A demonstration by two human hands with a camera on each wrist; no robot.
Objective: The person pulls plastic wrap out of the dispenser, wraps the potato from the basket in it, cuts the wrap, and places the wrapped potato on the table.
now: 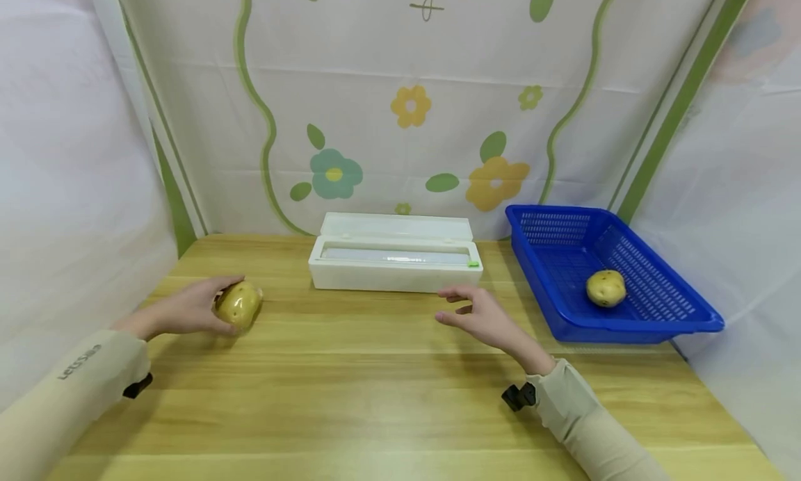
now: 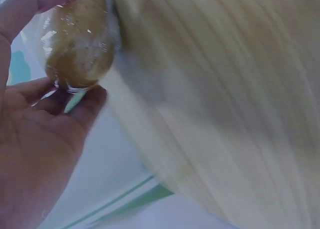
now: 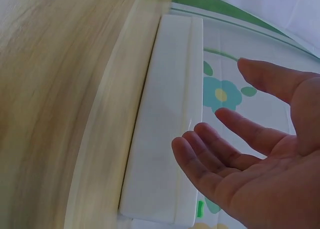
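Note:
My left hand (image 1: 194, 305) grips a potato (image 1: 240, 306) wrapped in shiny clear film, over the left side of the table. In the left wrist view, thumb and fingers pinch that potato (image 2: 82, 39) from opposite sides. Nothing is in my right hand (image 1: 482, 318), which hovers in front of a white film dispenser box (image 1: 375, 278); its fingers are relaxed and slightly bent. The box's lid (image 1: 397, 225) is raised, and a roll of film (image 1: 394, 256) lies inside. In the right wrist view the fingers are close to the box (image 3: 160, 119); whether they touch it I cannot tell.
A blue basket (image 1: 532, 276) stands at the right of the wooden table (image 1: 350, 397), holding one bare potato (image 1: 605, 288). A small green slider (image 1: 473, 263) sits at the dispenser's right end. Flower-patterned cloth (image 1: 388, 140) hangs behind, and white cloth borders both sides.

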